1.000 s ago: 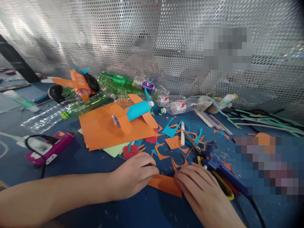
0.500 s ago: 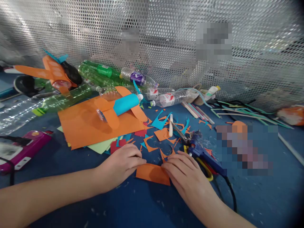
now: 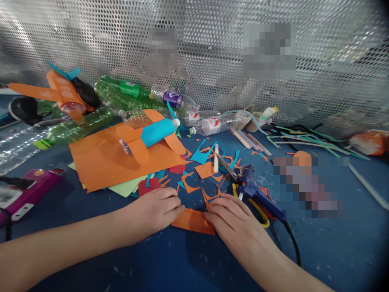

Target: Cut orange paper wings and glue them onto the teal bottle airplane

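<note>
A small orange strip of paper [image 3: 193,223] lies between my hands, with what looks like a fold along its far edge. My left hand [image 3: 158,209] has its fingers closed at the paper's far left corner. At the right end, my right hand [image 3: 232,217] presses bent fingers over the paper, hiding that end. Just beyond are cut scraps of orange paper [image 3: 190,184] and blue paper [image 3: 203,154]. A blue glue gun [image 3: 261,194] rests right of my right hand, partly over yellow-handled scissors [image 3: 263,221].
A bottle plane with a blue paper wrap [image 3: 158,132] sits on a large orange sheet [image 3: 94,162]. Green bottles [image 3: 82,125] and clear bottles [image 3: 212,125] lie behind. At left are a magenta power strip [image 3: 36,190] and another orange plane [image 3: 62,91]. Perforated metal [image 3: 121,44] closes the back.
The view has shifted slightly, so most things appear a little farther left. Both hands keep their places on the orange paper, with barely any visible finger movement.
</note>
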`<state>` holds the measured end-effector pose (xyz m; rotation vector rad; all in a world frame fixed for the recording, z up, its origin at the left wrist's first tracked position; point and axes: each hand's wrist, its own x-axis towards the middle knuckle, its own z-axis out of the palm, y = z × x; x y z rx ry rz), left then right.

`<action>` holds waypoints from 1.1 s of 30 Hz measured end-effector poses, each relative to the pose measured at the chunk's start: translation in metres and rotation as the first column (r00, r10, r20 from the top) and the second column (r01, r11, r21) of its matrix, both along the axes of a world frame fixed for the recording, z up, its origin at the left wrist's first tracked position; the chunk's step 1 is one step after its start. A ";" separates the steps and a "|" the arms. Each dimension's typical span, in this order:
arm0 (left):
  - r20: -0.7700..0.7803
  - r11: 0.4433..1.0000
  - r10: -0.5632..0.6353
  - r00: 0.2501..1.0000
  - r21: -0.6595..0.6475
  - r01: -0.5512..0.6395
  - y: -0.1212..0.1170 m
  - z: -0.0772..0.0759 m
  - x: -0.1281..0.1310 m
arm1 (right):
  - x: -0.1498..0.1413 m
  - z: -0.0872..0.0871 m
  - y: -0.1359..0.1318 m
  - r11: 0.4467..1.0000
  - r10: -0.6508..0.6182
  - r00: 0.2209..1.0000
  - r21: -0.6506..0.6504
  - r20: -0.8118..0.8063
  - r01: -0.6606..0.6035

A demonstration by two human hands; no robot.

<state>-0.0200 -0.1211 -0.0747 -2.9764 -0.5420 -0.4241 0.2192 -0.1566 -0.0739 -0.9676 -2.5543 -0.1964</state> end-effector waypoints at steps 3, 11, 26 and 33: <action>0.018 1.000 0.009 1.000 0.025 -0.009 -0.003 -0.001 0.000 | -0.001 0.000 0.000 0.999 0.008 1.000 0.033 0.019 -0.009; -0.033 0.989 -0.016 0.999 0.150 0.020 -0.009 0.001 -0.003 | 0.000 0.000 0.000 0.998 -0.013 1.000 0.059 0.028 0.011; 0.116 0.994 -0.008 0.993 -0.107 0.020 0.005 0.001 -0.004 | 0.005 -0.001 0.001 1.000 -0.019 0.999 -0.024 0.034 0.020; 0.155 0.998 0.064 0.986 -0.039 -0.059 0.004 0.006 -0.004 | 0.005 0.001 0.005 0.996 -0.091 0.989 -0.013 -0.119 0.090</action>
